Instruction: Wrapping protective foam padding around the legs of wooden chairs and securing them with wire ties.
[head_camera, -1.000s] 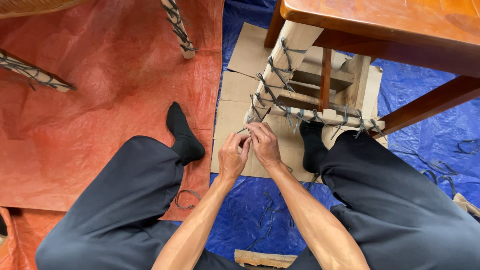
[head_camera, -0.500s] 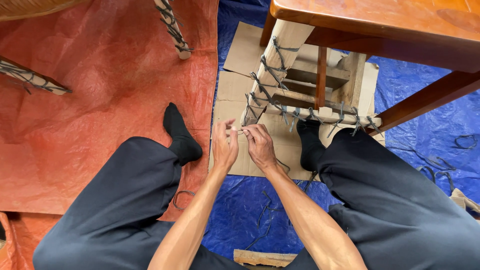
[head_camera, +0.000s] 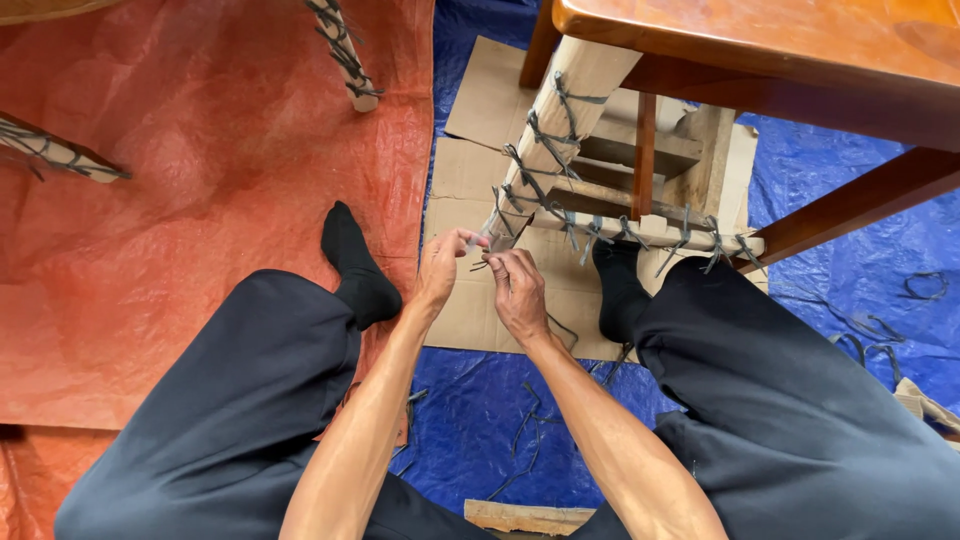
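A wooden chair (head_camera: 790, 60) stands in front of me, its leg (head_camera: 560, 130) and lower rail (head_camera: 640, 232) wrapped in pale padding tied with dark cord. My left hand (head_camera: 440, 268) and my right hand (head_camera: 517, 290) meet at the foot of that wrapped leg. Both pinch a dark cord tie (head_camera: 480, 262) between fingertips. My legs in dark trousers spread to either side, with black socks (head_camera: 355, 262) on the floor.
Flattened cardboard (head_camera: 480, 170) lies under the chair on a blue tarp (head_camera: 470, 410). An orange tarp (head_camera: 200, 180) covers the floor to the left, with two more wrapped legs (head_camera: 345, 55) on it. Cut cord scraps (head_camera: 525, 430) litter the blue tarp.
My hands have shifted slightly up and toward the foot of the wrapped leg, still working the cord. The view has tilted a little.
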